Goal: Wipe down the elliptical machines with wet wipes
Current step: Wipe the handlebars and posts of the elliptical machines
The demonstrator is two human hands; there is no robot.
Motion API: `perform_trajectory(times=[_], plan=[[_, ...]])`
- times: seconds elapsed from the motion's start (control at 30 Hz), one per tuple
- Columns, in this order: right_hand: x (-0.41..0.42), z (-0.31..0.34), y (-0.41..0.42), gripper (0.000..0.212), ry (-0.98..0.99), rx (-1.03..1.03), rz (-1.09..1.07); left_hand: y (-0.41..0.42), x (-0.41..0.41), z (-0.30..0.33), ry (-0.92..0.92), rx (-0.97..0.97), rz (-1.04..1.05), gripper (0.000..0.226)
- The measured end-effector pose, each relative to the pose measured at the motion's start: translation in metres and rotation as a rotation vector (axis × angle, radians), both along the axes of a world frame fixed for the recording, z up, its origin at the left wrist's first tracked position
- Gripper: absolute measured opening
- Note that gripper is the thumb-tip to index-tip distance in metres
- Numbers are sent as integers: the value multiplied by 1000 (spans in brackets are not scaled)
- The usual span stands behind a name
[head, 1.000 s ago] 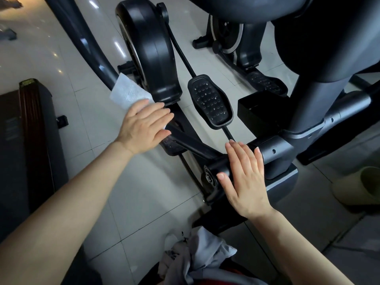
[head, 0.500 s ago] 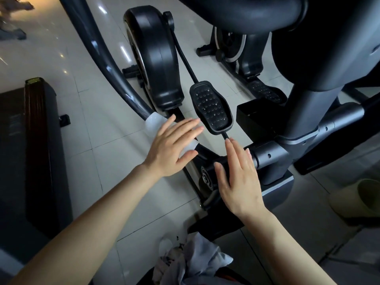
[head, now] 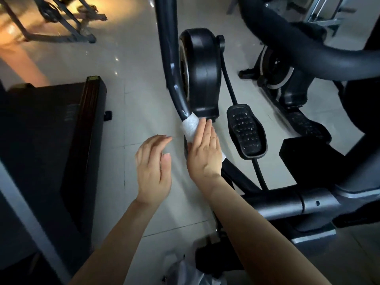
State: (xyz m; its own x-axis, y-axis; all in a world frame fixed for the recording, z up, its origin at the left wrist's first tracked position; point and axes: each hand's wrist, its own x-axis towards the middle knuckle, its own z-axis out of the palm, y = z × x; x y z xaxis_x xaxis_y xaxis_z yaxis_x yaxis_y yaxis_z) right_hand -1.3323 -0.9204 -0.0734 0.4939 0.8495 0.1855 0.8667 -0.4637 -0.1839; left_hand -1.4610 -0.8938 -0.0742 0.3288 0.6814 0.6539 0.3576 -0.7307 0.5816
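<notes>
A white wet wipe (head: 190,126) is wrapped round the lower end of the elliptical's curved dark arm bar (head: 171,79). My right hand (head: 204,154) lies flat along the bar with straight fingers pressing on the wipe, just below the black flywheel housing (head: 203,73). My left hand (head: 153,167) hovers beside it over the floor, a little left of the bar, with relaxed fingers and nothing in it. The studded black pedal (head: 245,130) sits to the right of my right hand.
A dark treadmill deck (head: 61,145) fills the left side. A second elliptical (head: 279,77) stands at the back right. The machine's grey base tube (head: 298,204) crosses under my right forearm. A crumpled plastic bag (head: 185,272) lies on the tiled floor at the bottom.
The wipe was under my left hand; now my right hand presses it on the curved bar. My left hand has come off and my right hand has left the base tube.
</notes>
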Motion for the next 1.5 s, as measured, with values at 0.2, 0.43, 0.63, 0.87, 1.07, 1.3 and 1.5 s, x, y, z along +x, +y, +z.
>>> perform_trajectory(times=[0.2, 0.43, 0.63, 0.87, 1.07, 1.3, 1.5], plan=[[1, 12, 65, 62, 135, 468, 65, 33, -16, 20, -20, 36, 59, 42], [-9, 50, 111, 58, 191, 861, 112, 62, -18, 53, -57, 118, 47, 40], [-15, 98, 122, 68, 346, 976, 180, 78, -17, 95, -65, 195, 19, 48], [-11, 187, 144, 62, 185, 1232, 210, 89, -27, 120, -87, 233, 4, 49], [-1, 145, 145, 68, -219, 1147, 167, 83, -29, 101, -62, 180, -5, 50], [0, 86, 134, 78, -243, 1024, 172, 82, -38, 98, -46, 168, 15, 51], [-7, 128, 142, 77, -286, 1128, 86, 83, -49, 98, -58, 170, 27, 50]])
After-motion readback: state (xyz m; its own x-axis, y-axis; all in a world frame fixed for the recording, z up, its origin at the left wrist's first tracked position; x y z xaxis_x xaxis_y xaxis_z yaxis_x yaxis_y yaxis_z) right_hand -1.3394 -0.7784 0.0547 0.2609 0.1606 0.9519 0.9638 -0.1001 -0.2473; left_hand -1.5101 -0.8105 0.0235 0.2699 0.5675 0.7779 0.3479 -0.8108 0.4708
